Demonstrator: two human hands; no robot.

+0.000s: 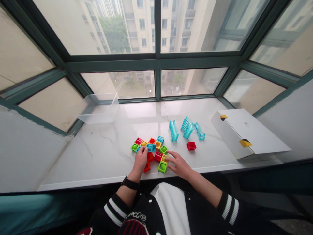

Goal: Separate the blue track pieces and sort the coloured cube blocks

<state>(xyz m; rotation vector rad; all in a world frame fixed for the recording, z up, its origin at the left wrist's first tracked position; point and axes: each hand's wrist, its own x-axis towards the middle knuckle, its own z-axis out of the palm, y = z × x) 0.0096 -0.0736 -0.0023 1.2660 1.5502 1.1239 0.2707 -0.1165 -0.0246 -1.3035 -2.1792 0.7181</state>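
Observation:
Colourful plastic toy blocks lie in a loose cluster near the sill's front edge. My left hand [141, 160] pinches the end of a blue block [151, 148] among them. My right hand [180, 164] is spread, with a fingertip on a yellow block [165, 158]. That block sits between a red block [158, 156] and a green block [162, 167]. Another green block [163, 149] lies just beyond my right fingers. Red blocks beside my left hand are partly hidden by it. To the right lies a single red block [191, 146], apart from the cluster.
Translucent turquoise track pieces, one straight [173, 131], one curved [187, 127] and one slim [200, 131], lie behind the blocks. A clear plastic bin [100, 117] stands at the back left. A white box [249, 130] stands on the right. Windows with green frames [156, 62] close off the back.

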